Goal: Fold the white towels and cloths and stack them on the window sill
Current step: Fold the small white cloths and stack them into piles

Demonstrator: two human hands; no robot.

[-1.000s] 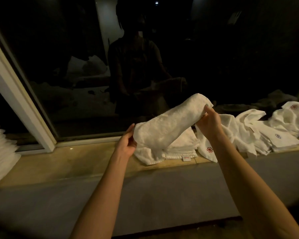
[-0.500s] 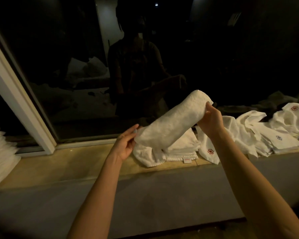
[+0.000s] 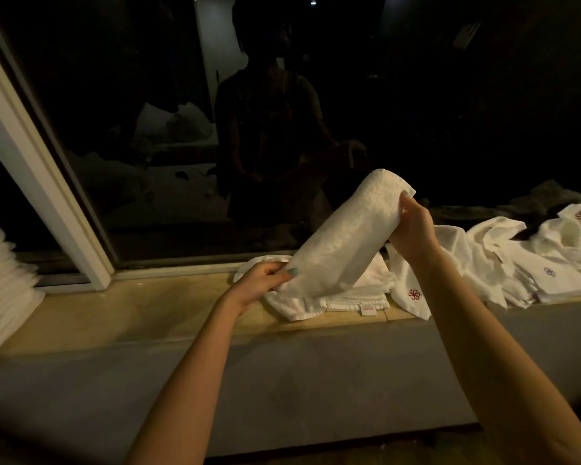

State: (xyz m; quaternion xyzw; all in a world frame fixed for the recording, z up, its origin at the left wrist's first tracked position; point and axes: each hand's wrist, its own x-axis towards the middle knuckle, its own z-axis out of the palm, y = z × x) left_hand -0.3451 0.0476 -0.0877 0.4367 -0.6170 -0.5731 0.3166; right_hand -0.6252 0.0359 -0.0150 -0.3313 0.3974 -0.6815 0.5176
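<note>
A folded white towel (image 3: 342, 239) hangs tilted in the air above the window sill (image 3: 155, 307). My left hand (image 3: 265, 278) grips its lower end, thumb on top. My right hand (image 3: 413, 226) pinches its raised upper end. Under the towel a low stack of folded white towels (image 3: 349, 298) lies on the sill, a small label at its front edge.
Loose white cloths with red and blue logos (image 3: 517, 263) spread along the sill to the right. A tall pile of folded white linen (image 3: 0, 280) stands at the far left. A white window frame (image 3: 34, 162) and dark glass rise behind the sill.
My left hand has closed its fingers round the towel's lower end. The towel stays tilted above the stack, its upper end raised a little.
</note>
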